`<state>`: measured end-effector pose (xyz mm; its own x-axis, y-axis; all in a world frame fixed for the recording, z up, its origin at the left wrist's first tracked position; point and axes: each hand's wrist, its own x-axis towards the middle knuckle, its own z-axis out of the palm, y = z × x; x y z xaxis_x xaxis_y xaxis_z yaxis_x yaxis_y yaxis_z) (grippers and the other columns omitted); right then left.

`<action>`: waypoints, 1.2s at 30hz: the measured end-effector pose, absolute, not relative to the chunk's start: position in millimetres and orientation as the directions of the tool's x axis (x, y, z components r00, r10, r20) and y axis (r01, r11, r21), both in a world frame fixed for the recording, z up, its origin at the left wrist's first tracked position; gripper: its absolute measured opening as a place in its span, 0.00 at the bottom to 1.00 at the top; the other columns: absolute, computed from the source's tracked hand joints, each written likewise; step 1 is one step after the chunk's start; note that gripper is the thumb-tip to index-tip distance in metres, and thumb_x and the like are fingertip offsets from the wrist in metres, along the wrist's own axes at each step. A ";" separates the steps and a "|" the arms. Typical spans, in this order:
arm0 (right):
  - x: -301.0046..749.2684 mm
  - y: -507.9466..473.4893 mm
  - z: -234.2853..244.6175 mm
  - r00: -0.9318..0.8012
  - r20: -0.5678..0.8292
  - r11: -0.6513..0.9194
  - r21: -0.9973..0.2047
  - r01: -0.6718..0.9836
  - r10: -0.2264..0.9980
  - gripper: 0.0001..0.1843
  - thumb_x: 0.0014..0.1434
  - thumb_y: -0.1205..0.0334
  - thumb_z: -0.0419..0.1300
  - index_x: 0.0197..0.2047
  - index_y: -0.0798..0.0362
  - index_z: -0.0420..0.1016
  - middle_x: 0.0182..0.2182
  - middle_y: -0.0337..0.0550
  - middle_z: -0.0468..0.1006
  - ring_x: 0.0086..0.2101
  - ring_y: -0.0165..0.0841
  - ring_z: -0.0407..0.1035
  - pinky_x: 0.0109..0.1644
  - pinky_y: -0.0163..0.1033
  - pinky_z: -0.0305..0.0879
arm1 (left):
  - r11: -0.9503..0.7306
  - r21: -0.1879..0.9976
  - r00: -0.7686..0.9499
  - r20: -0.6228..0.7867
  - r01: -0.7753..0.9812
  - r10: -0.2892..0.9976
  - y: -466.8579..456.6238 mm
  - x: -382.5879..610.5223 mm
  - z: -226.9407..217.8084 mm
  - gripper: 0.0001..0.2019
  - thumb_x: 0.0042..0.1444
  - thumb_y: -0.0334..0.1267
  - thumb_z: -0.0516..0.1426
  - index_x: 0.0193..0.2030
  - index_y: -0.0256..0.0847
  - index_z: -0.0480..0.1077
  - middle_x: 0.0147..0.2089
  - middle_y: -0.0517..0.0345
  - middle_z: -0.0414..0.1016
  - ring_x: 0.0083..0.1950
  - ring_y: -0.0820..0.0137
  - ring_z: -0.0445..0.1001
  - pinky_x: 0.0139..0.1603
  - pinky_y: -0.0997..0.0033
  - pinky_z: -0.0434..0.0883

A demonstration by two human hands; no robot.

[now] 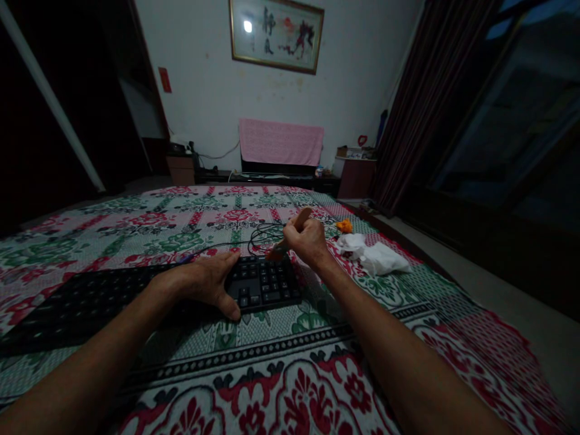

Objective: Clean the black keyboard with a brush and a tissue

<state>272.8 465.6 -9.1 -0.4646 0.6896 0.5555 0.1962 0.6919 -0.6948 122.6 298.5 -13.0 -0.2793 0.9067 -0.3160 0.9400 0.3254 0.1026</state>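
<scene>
A black computer keyboard (269,281) lies on the patterned bedcover, its number pad at the right end. Across it reaches my left hand (206,278), thumb at the near edge and fingers at the far edge, gripping it from above. My right hand (307,238) is closed around the wooden handle of a small flat brush (276,251). The brush points down, its tip at the top of the number pad. Behind the keyboard a thin black cable (260,235) lies in loose loops. Under my left palm, the keys are hidden.
Crumpled white cloth or plastic (384,258) and a small orange bundle (344,226) lie right of my right hand. The bedcover (299,374) drops off at the right. Beyond the bed, a pink cloth (281,142) hangs over a screen on a low cabinet.
</scene>
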 end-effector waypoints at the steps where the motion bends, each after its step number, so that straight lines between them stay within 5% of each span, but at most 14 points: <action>1: 270.5 460.4 -10.7 -0.490 0.550 0.689 -0.707 0.158 0.677 0.13 0.47 0.58 0.52 0.16 0.53 0.61 0.15 0.35 0.62 0.20 0.27 0.61 0.24 0.31 0.54 | 0.323 0.104 -0.277 -0.314 0.941 0.908 298.5 123.1 -12.5 0.65 0.26 0.66 0.60 0.69 0.35 0.40 0.70 0.40 0.43 0.68 0.49 0.46 0.66 0.55 0.50; 8: 268.7 450.1 -20.2 -0.665 0.503 0.755 -0.639 0.143 0.552 0.12 0.48 0.62 0.52 0.16 0.54 0.64 0.16 0.37 0.68 0.22 0.27 0.65 0.25 0.30 0.55 | 0.310 0.116 -0.261 -0.314 0.944 0.913 299.1 118.9 -15.5 0.64 0.26 0.66 0.60 0.69 0.36 0.41 0.70 0.39 0.43 0.68 0.49 0.46 0.66 0.55 0.51; 14: 275.5 463.0 -12.2 -0.546 0.542 0.738 -0.633 0.235 0.639 0.08 0.44 0.63 0.53 0.16 0.53 0.63 0.15 0.36 0.66 0.21 0.28 0.63 0.24 0.31 0.55 | 0.305 0.133 -0.254 -0.304 0.943 0.918 299.3 116.4 -18.3 0.63 0.27 0.64 0.61 0.69 0.39 0.41 0.70 0.42 0.40 0.69 0.50 0.44 0.67 0.53 0.48; 21: 269.7 441.8 -14.8 -0.628 0.536 0.732 -0.677 0.079 0.563 0.09 0.47 0.61 0.51 0.19 0.54 0.64 0.17 0.36 0.67 0.22 0.27 0.65 0.25 0.30 0.55 | 0.299 0.127 -0.251 -0.301 0.946 0.920 299.5 118.2 -17.1 0.64 0.27 0.66 0.60 0.69 0.35 0.40 0.70 0.40 0.43 0.68 0.50 0.46 0.66 0.56 0.50; 32: 284.2 467.4 3.0 -0.621 0.510 0.794 -0.490 0.359 0.595 0.11 0.43 0.64 0.52 0.13 0.53 0.59 0.12 0.35 0.60 0.18 0.26 0.57 0.22 0.33 0.47 | 0.318 0.131 -0.264 -0.317 0.939 0.911 298.1 120.2 -14.1 0.63 0.27 0.65 0.61 0.69 0.39 0.40 0.70 0.42 0.41 0.69 0.50 0.44 0.66 0.55 0.49; 36: 281.9 465.9 5.0 -0.559 0.546 0.765 -0.571 0.298 0.625 0.10 0.45 0.62 0.51 0.15 0.54 0.61 0.15 0.37 0.64 0.19 0.27 0.60 0.23 0.33 0.50 | 0.318 0.130 -0.265 -0.313 0.939 0.912 298.4 118.1 -16.5 0.64 0.27 0.65 0.60 0.69 0.37 0.39 0.70 0.41 0.40 0.69 0.50 0.44 0.66 0.54 0.50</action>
<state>281.9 465.9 5.0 -0.5587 0.6247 0.5455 0.2979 0.7650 -0.5710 118.1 298.4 -16.5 -0.2651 0.9120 -0.3131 0.9392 0.3178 0.1304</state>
